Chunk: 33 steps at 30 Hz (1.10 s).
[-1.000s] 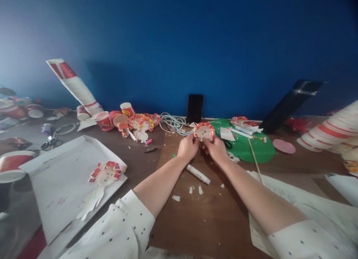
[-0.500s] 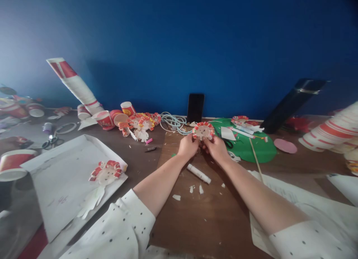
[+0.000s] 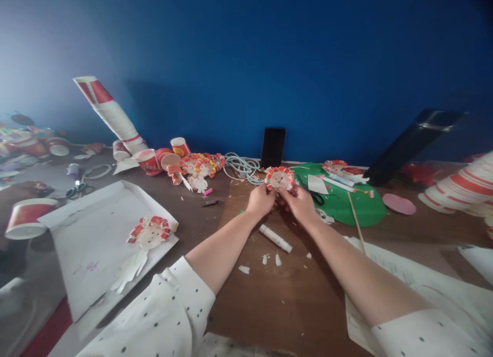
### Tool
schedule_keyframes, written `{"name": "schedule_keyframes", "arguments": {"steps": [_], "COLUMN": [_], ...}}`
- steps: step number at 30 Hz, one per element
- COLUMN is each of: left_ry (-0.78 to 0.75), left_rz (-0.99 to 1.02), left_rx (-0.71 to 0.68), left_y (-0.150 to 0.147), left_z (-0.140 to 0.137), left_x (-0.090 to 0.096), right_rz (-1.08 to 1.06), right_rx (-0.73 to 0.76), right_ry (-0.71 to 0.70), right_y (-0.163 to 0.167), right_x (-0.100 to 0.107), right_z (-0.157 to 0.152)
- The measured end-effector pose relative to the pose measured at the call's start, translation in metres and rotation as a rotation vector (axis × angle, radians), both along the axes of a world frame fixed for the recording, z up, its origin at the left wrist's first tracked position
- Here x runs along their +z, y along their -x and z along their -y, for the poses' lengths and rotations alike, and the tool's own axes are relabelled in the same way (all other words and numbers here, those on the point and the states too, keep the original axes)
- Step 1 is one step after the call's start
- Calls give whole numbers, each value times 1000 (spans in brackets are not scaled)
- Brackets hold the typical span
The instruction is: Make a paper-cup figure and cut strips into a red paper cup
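Pinching the lower rim of a red-fringed paper disc between thumb and fingers of left hand and right hand, close together, beyond a white tube.

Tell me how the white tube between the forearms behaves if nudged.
The white tube may roll, being cylindrical and lying on its side on the brown tabletop. Slim, it is probably light; its smooth-looking surface might slip.
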<state>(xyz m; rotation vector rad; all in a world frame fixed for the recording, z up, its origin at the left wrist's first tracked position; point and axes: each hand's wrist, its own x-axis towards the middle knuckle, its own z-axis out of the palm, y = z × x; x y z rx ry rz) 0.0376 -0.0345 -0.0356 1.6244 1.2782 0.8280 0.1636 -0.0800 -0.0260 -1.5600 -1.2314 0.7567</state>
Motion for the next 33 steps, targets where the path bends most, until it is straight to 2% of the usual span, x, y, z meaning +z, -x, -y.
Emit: {"name": "schedule_keyframes", "arguments": {"steps": [3, 6, 11, 16, 24, 27, 33], "left_ry": [61, 111, 125, 151, 144, 141, 138], "left_rz": [96, 180, 217, 214, 212, 209, 227], "left_rx": [-24, -30, -34, -48, -31, 5, 82], "left_y": [-1, -3, -3, -4, -4, -4, -4], "left_z": [1, 3, 6, 7, 6, 5, 2], "left_x": [2, 5, 8, 9, 6, 7, 5], "right_rz": [63, 116, 144, 193, 135, 87, 25], "right_rx": [-52, -121, -198, -179, -165, -173, -147], "right_ry": [-1, -68, -148, -116, -86, -112, -67], "right_y": [0, -3, -6, -6, -7, -7, -6], "right_x": [0, -4, -8, -5, -4, -6, -3], "right_z": [0, -4, -8, -5, -5, -6, -3]}}
